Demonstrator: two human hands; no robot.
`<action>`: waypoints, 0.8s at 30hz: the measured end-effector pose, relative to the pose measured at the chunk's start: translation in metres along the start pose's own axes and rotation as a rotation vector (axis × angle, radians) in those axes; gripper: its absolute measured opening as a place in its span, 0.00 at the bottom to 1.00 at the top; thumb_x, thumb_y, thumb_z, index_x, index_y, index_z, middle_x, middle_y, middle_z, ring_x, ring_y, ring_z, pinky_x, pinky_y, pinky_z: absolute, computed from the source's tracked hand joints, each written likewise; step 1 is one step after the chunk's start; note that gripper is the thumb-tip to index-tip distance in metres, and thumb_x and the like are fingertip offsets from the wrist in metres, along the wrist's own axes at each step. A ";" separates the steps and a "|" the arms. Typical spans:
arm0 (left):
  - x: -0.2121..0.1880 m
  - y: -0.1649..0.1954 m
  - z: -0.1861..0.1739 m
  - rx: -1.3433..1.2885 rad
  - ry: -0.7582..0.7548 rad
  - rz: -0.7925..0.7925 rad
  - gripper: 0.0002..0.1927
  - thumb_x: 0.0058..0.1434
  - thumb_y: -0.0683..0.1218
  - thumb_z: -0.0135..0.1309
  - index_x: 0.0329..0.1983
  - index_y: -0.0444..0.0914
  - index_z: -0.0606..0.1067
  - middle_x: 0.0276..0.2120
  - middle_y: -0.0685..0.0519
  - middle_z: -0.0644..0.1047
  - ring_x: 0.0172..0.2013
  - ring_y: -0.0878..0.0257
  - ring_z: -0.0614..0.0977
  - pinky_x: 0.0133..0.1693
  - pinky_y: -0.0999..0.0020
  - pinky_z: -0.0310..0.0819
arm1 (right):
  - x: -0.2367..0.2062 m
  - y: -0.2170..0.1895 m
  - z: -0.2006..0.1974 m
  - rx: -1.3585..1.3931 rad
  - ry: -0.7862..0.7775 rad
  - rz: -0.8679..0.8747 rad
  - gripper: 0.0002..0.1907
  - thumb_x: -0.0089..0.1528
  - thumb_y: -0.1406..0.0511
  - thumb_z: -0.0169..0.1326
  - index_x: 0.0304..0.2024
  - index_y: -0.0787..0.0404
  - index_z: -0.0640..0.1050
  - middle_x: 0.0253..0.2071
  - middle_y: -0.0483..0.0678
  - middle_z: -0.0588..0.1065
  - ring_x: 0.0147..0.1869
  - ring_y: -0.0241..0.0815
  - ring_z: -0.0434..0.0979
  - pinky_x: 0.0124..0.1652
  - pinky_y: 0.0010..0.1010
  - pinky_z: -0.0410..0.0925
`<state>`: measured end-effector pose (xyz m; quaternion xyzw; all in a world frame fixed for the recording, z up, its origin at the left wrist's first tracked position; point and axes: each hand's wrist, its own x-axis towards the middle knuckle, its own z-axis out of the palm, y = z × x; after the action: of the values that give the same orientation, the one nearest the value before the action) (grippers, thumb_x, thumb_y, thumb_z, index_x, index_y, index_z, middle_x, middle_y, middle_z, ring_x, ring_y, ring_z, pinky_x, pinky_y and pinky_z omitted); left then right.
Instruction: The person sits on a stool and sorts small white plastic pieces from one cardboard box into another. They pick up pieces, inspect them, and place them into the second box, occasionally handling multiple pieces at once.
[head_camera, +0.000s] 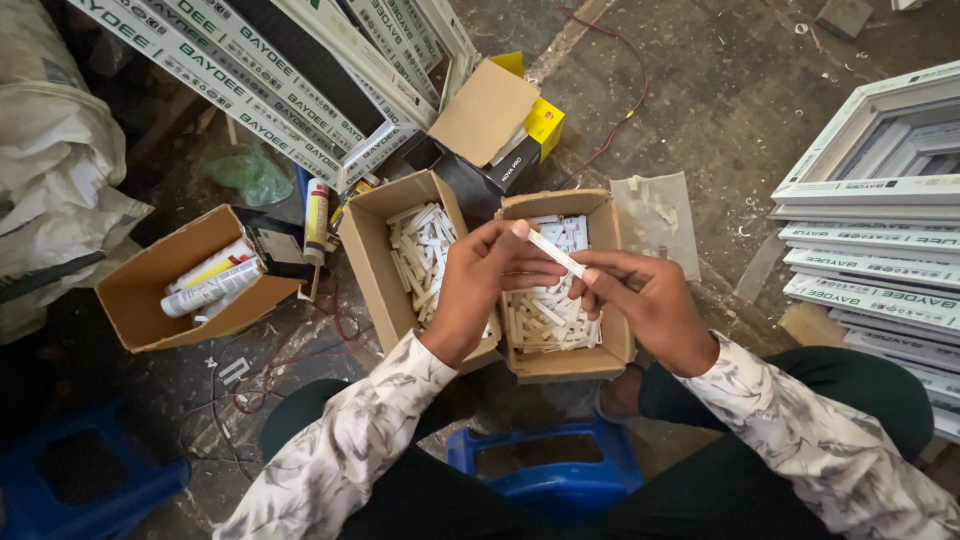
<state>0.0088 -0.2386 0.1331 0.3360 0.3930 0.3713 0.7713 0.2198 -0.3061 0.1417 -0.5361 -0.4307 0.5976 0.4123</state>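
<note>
One short white plastic strip (556, 253) is pinched at both ends, left hand (485, 280) and right hand (640, 300) both closed on it, above the right cardboard box (560, 365) of similar strips. Judged step: inspecting or sorting a single piece. A second strip-filled box (368, 250) sits just left on the floor (720, 110).

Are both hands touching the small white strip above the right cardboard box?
Touching. The head view shows the left hand pinching one end of the white strip and the right hand gripping its other end.
</note>
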 end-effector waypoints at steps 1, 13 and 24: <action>0.000 0.002 -0.001 -0.020 0.004 -0.014 0.16 0.72 0.49 0.48 0.45 0.29 0.72 0.37 0.38 0.82 0.38 0.51 0.88 0.43 0.62 0.86 | 0.000 0.000 0.000 -0.012 0.000 -0.002 0.18 0.67 0.68 0.52 0.57 0.72 0.78 0.36 0.50 0.81 0.36 0.35 0.78 0.38 0.27 0.73; 0.003 -0.002 -0.011 0.058 0.031 0.039 0.15 0.70 0.47 0.53 0.39 0.28 0.72 0.32 0.39 0.81 0.34 0.52 0.88 0.37 0.60 0.87 | 0.001 0.004 -0.001 -0.054 -0.017 0.002 0.18 0.67 0.68 0.52 0.57 0.71 0.78 0.36 0.50 0.81 0.36 0.35 0.78 0.39 0.27 0.73; 0.004 0.008 -0.070 1.488 0.175 0.188 0.17 0.62 0.57 0.60 0.34 0.38 0.80 0.29 0.41 0.82 0.30 0.44 0.84 0.34 0.49 0.77 | 0.000 0.004 0.006 -0.419 -0.019 -0.015 0.19 0.64 0.65 0.57 0.57 0.65 0.79 0.38 0.46 0.80 0.40 0.31 0.77 0.39 0.25 0.72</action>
<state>-0.0519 -0.2154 0.1051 0.7694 0.5697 0.0974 0.2720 0.2136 -0.3077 0.1385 -0.6011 -0.5533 0.4971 0.2923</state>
